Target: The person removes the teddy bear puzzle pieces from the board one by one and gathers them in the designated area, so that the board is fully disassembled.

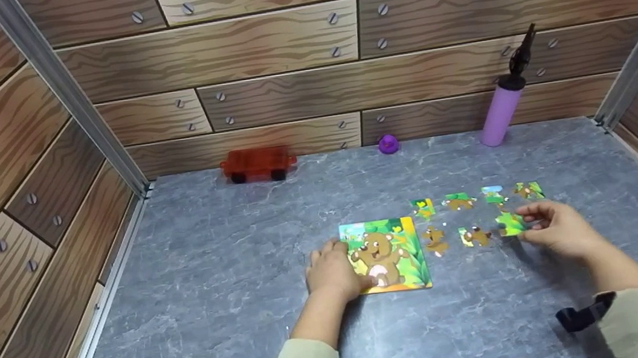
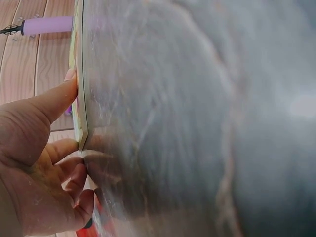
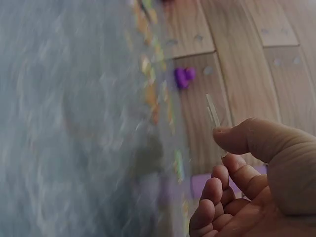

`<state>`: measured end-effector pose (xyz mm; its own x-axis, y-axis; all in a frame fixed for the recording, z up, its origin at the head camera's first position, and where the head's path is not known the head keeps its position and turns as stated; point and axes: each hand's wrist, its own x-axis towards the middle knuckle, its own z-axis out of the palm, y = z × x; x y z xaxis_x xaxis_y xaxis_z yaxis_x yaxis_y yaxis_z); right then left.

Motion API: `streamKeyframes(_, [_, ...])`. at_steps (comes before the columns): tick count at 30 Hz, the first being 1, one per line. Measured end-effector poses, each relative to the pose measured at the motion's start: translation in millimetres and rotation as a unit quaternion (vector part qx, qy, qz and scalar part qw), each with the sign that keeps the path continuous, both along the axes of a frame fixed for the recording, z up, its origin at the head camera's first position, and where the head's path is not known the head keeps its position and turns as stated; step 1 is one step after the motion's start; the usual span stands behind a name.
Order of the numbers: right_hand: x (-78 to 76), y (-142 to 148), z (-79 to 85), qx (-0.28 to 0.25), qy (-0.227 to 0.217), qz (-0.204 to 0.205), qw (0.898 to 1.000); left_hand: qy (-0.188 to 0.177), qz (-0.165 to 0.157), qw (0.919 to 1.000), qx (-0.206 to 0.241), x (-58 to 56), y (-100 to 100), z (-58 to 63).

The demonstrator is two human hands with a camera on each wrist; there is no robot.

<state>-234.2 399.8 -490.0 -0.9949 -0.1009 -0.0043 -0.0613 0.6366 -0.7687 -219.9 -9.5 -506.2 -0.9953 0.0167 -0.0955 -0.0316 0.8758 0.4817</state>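
Note:
A square bear puzzle board lies flat on the grey table. My left hand holds it at the near left corner; the left wrist view shows the thumb at the board's edge and the index finger by its corner. Between thumb and fingers, my right hand pinches a green puzzle piece, to the right of the board. The right wrist view shows this piece edge-on, raised off the tabletop. Several loose pieces lie in two rows, among them a brown one beside the board.
Along the back wall stand a red toy wagon, a small purple toy duck and a purple hand pump with a black nozzle. Wood-patterned walls enclose the grey tabletop at the back and sides.

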Motion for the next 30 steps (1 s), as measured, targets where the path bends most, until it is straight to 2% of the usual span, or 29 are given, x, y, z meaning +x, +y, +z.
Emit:
streamKeyframes(5, [-4.9,13.2,-7.6,0.048,-0.019,0.0,0.999,0.001,0.001,1.0,-0.001,0.3,1.2,1.1])
streamKeyframes(11, [-7.0,17.3,-12.1,0.052,-0.027,0.004,0.998,0.002,0.0,1.0,0.0,-0.5,1.4,0.1])
streamKeyframes(18, [-13.5,16.6,-13.1,0.075,-0.051,-0.011,0.996,-0.002,-0.001,1.0,-0.002,-1.3,1.0,0.6])
streamKeyframes(27, [-12.8,12.0,-14.5,0.09,-0.041,-0.019,0.995,0.0,0.001,1.0,-0.002,-0.9,0.4,0.7])
streamKeyframes(30, [-7.5,2.2,-17.3,0.093,0.002,-0.03,0.995,-0.003,0.003,1.0,-0.002,-0.9,-0.1,0.1])
